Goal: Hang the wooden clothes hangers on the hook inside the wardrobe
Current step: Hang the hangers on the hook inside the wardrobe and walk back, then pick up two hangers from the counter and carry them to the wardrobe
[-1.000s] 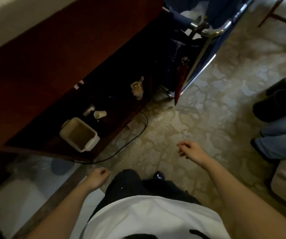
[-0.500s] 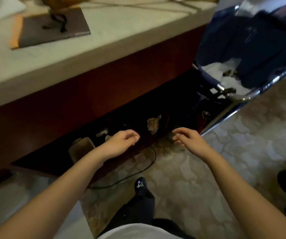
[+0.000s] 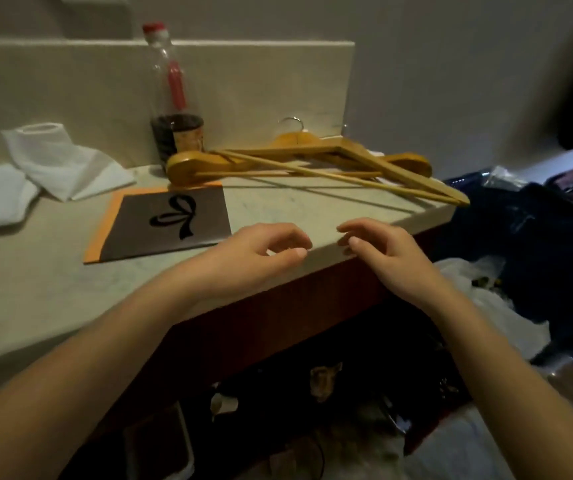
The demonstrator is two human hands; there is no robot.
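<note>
A small pile of wooden clothes hangers [image 3: 312, 161] with metal hooks lies on the pale stone counter [image 3: 278, 206] at its far right, one end jutting past the edge. My left hand [image 3: 261, 254] hovers over the counter's front edge, fingers loosely curled, holding nothing. My right hand [image 3: 378, 251] hovers beside it at the same edge, fingers relaxed and empty. Both hands are short of the hangers. No wardrobe or hook is in sight.
A plastic bottle [image 3: 174, 109] with dark liquid stands behind the hangers. A brown and orange card [image 3: 167, 223] and white folded cloths [image 3: 60, 161] lie on the counter. A dark open suitcase [image 3: 534, 237] sits to the right, clutter in the shelf below.
The view has swung up from the floor to the countertop, bringing the hangers into sight. Both hands have risen from beside my legs to the counter's front edge.
</note>
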